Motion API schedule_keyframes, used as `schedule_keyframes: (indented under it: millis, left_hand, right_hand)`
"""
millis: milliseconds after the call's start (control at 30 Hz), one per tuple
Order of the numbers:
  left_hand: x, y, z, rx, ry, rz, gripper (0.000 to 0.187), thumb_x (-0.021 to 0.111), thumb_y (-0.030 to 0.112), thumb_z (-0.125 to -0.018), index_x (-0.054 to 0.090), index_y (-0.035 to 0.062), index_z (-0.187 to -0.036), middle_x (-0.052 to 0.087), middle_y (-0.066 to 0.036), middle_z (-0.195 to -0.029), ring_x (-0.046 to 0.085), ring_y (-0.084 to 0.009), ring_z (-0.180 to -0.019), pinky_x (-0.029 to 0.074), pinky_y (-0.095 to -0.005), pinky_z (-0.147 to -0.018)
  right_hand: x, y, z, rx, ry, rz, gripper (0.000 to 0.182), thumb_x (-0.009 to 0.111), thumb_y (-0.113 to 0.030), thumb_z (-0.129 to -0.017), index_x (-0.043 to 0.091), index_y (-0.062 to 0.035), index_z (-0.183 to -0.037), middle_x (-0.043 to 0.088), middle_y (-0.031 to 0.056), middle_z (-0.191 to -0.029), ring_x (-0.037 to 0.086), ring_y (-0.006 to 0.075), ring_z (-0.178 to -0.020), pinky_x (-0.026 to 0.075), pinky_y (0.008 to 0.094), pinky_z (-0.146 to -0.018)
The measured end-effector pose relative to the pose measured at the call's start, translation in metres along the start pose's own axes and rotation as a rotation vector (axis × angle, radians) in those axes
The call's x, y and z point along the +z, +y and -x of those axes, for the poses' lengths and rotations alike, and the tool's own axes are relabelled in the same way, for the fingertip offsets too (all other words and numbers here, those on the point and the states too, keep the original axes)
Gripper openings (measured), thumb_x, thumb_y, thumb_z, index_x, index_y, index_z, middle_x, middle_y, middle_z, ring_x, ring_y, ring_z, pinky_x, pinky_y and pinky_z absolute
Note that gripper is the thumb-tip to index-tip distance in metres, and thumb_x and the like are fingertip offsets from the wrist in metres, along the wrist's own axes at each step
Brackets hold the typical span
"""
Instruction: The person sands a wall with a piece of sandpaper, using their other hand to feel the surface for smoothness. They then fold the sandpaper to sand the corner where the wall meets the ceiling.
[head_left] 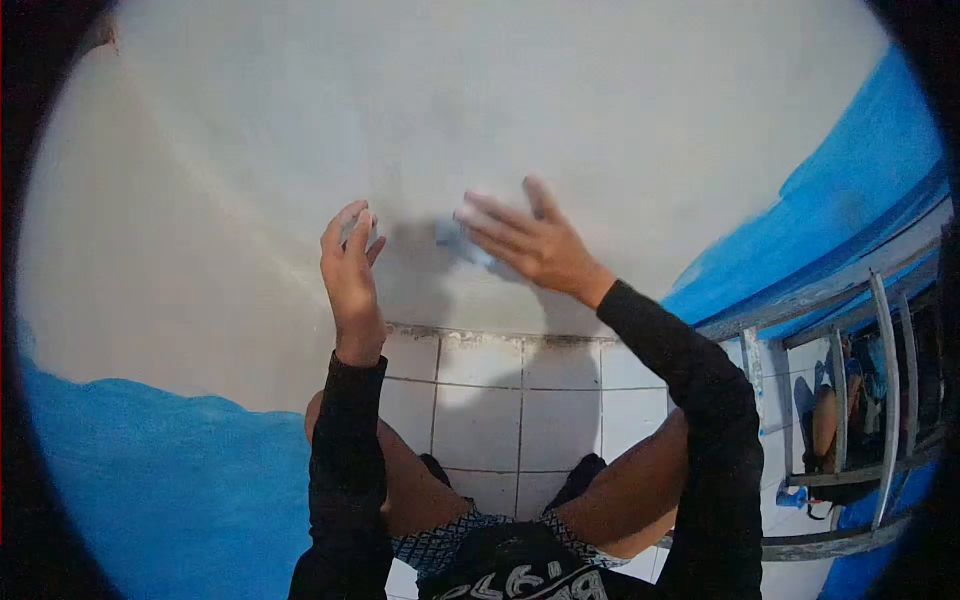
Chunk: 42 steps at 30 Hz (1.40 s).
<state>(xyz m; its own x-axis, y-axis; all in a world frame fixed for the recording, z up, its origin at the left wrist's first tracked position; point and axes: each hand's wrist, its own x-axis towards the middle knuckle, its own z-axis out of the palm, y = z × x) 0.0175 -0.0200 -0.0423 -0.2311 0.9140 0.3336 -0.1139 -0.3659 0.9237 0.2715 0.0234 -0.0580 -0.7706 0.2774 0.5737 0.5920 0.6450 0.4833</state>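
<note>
My left hand (350,262) is raised in front of the pale wall (260,120), its fingers curled round a small light object (372,220) that I cannot make out. To its right, my right hand (530,240) has its fingers spread, slightly blurred by motion, with nothing seen in it. Just behind its fingertips, a small light-blue patch (447,233) shows on the wall. The two hands are apart.
Blue paint covers the wall at the lower left (170,480) and upper right (860,150). A ladder (880,400) stands at the right. White floor tiles (480,410) lie below the wall, with my bent legs over them.
</note>
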Motion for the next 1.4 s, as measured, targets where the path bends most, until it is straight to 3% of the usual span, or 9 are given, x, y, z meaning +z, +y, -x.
schedule_keyframes:
  millis: [367, 433, 500, 567, 633, 700, 933, 1300, 1400]
  left_hand:
    - [-0.001, 0.000, -0.003, -0.014, -0.008, -0.033, 0.055, 0.054, 0.038, -0.098, 0.050, -0.0024, -0.136, 0.050, -0.017, -0.140, 0.052, -0.0300, -0.126, 0.041, -0.0452, -0.107]
    - [-0.003, -0.012, -0.005, 0.082, 0.010, -0.112, 0.055, 0.056, 0.037, -0.097, 0.050, -0.0022, -0.136, 0.049, -0.018, -0.140, 0.053, -0.0299, -0.125, 0.041, -0.0442, -0.107]
    - [-0.009, -0.009, -0.008, 0.112, -0.042, -0.101, 0.053, 0.056, 0.035, -0.098, 0.050, -0.0022, -0.135, 0.049, -0.018, -0.139, 0.053, -0.0303, -0.124, 0.041, -0.0445, -0.107]
    - [-0.011, 0.002, -0.004, 0.114, -0.081, -0.095, 0.051, 0.055, 0.034, -0.099, 0.051, -0.0022, -0.135, 0.050, -0.018, -0.139, 0.054, -0.0308, -0.124, 0.042, -0.0447, -0.107]
    - [-0.004, 0.016, -0.011, -0.168, 0.023, -0.002, 0.049, 0.051, 0.029, -0.102, 0.047, -0.0052, -0.137, 0.047, -0.020, -0.141, 0.051, -0.0327, -0.128, 0.043, -0.0465, -0.107]
    - [-0.008, 0.013, -0.014, -0.204, 0.071, 0.141, 0.051, 0.050, 0.029, -0.102, 0.044, -0.0069, -0.138, 0.045, -0.021, -0.143, 0.049, -0.0330, -0.130, 0.042, -0.0472, -0.107]
    - [-0.025, 0.011, -0.022, -0.386, 0.108, 0.621, 0.061, 0.047, 0.033, -0.102, 0.034, -0.0093, -0.143, 0.040, -0.022, -0.146, 0.044, -0.0352, -0.134, 0.040, -0.0495, -0.110]
    - [-0.013, 0.016, -0.015, -0.366, 0.104, 0.335, 0.055, 0.050, 0.029, -0.100, 0.039, -0.0080, -0.140, 0.042, -0.022, -0.145, 0.045, -0.0334, -0.134, 0.038, -0.0483, -0.110]
    - [-0.011, 0.013, -0.014, -0.379, 0.037, 0.348, 0.056, 0.051, 0.029, -0.100, 0.040, -0.0074, -0.141, 0.043, -0.021, -0.144, 0.047, -0.0311, -0.132, 0.039, -0.0464, -0.109]
  right_hand:
    - [0.007, -0.006, 0.008, 0.014, 0.022, -0.102, 0.046, 0.067, -0.024, -0.079, 0.064, -0.0136, -0.123, 0.039, 0.0042, -0.155, 0.030, 0.0219, -0.147, 0.027, 0.0639, -0.115]
    - [0.024, -0.019, 0.022, -0.133, -0.141, -0.010, 0.035, 0.062, -0.026, -0.088, 0.064, -0.0276, -0.122, 0.044, -0.0055, -0.153, 0.035, 0.0129, -0.144, 0.012, 0.0535, -0.125]
    - [0.020, -0.012, 0.019, -0.165, -0.162, 0.023, 0.035, 0.062, -0.023, -0.088, 0.064, -0.0283, -0.122, 0.045, -0.0054, -0.152, 0.037, 0.0122, -0.143, 0.012, 0.0538, -0.125]
    - [-0.005, 0.003, -0.001, -0.075, -0.078, -0.080, 0.033, 0.063, -0.021, -0.088, 0.065, -0.0170, -0.120, 0.042, 0.0024, -0.153, 0.034, 0.0178, -0.145, 0.035, 0.0584, -0.113]
    - [-0.015, 0.010, -0.010, -0.038, 0.008, -0.075, 0.038, 0.064, -0.022, -0.085, 0.064, -0.0153, -0.122, 0.040, 0.0025, -0.155, 0.033, 0.0187, -0.145, 0.034, 0.0591, -0.113]
    - [-0.019, 0.008, -0.010, 0.060, -0.039, -0.060, 0.047, 0.062, -0.025, -0.088, 0.057, -0.0233, -0.134, 0.039, -0.0030, -0.156, 0.037, 0.0140, -0.143, 0.010, 0.0565, -0.124]
    - [0.008, -0.007, 0.006, -0.042, -0.068, -0.158, 0.047, 0.063, -0.023, -0.087, 0.060, -0.0126, -0.132, 0.042, 0.0023, -0.154, 0.034, 0.0177, -0.145, 0.022, 0.0559, -0.121]
    - [0.016, -0.006, 0.007, -0.117, -0.027, -0.153, 0.036, 0.061, -0.019, -0.087, 0.067, -0.0084, -0.121, 0.045, 0.0042, -0.151, 0.034, 0.0198, -0.145, 0.028, 0.0560, -0.119]
    - [-0.022, 0.005, -0.015, -0.012, -0.057, -0.091, 0.042, 0.063, -0.023, -0.086, 0.063, -0.0189, -0.128, 0.044, -0.0006, -0.154, 0.037, 0.0178, -0.144, 0.020, 0.0561, -0.121]
